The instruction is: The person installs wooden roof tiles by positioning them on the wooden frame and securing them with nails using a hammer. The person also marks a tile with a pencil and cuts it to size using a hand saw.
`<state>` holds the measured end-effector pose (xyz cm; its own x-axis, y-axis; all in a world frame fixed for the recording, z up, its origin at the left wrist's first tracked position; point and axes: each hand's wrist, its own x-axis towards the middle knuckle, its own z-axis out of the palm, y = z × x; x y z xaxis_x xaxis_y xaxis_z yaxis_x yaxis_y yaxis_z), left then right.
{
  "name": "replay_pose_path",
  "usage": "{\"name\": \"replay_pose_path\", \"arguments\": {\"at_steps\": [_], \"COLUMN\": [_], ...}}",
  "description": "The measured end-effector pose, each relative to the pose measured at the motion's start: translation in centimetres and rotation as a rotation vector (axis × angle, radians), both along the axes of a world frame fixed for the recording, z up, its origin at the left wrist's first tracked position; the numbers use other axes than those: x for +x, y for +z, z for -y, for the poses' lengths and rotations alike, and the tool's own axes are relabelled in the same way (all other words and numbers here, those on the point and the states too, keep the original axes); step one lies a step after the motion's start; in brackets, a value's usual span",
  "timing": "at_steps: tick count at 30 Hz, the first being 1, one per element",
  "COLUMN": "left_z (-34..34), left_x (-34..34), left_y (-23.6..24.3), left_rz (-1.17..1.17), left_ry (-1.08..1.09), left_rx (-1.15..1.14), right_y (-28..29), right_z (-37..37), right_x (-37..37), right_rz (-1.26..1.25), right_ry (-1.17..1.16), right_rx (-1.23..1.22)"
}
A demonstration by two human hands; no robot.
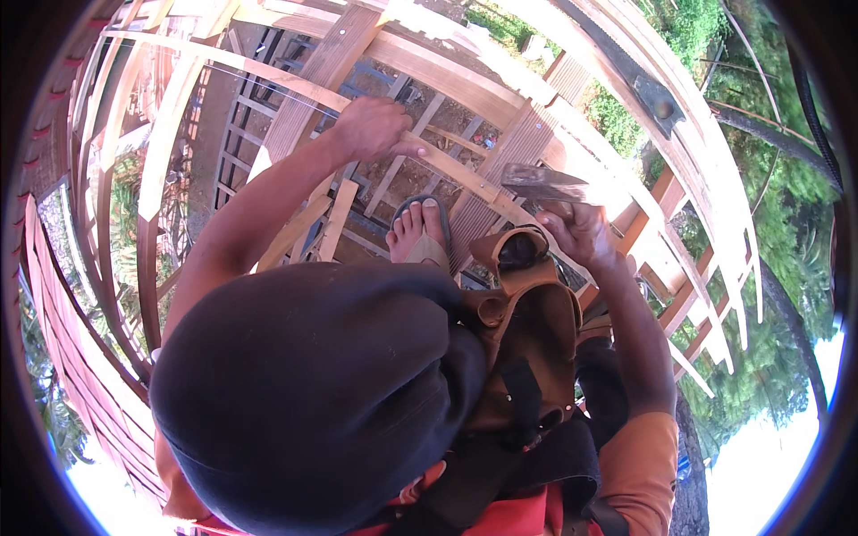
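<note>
My left hand (pixel 374 128) is closed round a long, thin wooden batten (pixel 460 174) that runs slantwise from the upper left toward the middle right. My right hand (pixel 579 234) is closed on a weathered, brown, flat-sided block-like piece (pixel 545 183). Whether this is plain wood or the head of a tool, I cannot tell. It sits just above the batten's right part, over a thick grooved beam (pixel 505 161). Whether it touches the batten is unclear. Part of my right hand's grip is hidden behind its knuckles.
A brown leather tool pouch (pixel 536 322) hangs below my right hand. My sandalled foot (pixel 420 228) stands among the timbers. Gaps between the beams show ground and a ladder-like frame (pixel 237 134) below. Pale battens (pixel 179 107) curve along the left; trees (pixel 769 223) stand at right.
</note>
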<state>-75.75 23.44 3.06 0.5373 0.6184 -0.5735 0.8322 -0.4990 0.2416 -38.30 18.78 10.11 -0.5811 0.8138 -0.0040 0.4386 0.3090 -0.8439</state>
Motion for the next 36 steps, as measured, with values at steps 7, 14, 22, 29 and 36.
{"name": "replay_pose_path", "arguments": {"at_steps": [7, 14, 22, 29, 36], "left_z": [0.5, 0.1, 0.2, 0.7, 0.9], "left_x": [-0.3, 0.2, 0.2, -0.2, -0.3], "left_y": [0.6, 0.0, 0.8, -0.2, -0.4], "left_rz": [-0.013, 0.067, 0.001, 0.037, 0.034], "left_ry": [0.064, 0.026, 0.026, -0.011, -0.01], "left_rx": [-0.05, -0.031, -0.067, 0.027, 0.072], "right_y": [0.4, -2.4, -1.6, 1.3, -1.6], "right_z": [-2.4, 0.1, -1.1, -4.4, -1.3], "right_x": [-1.2, 1.4, 0.2, -0.5, -0.3], "right_rz": [0.58, 0.392, 0.281, 0.244, 0.416], "right_ry": [0.29, 0.112, 0.029, -0.204, 0.187], "right_rx": [-0.277, -0.255, -0.086, -0.657, -0.636]}}
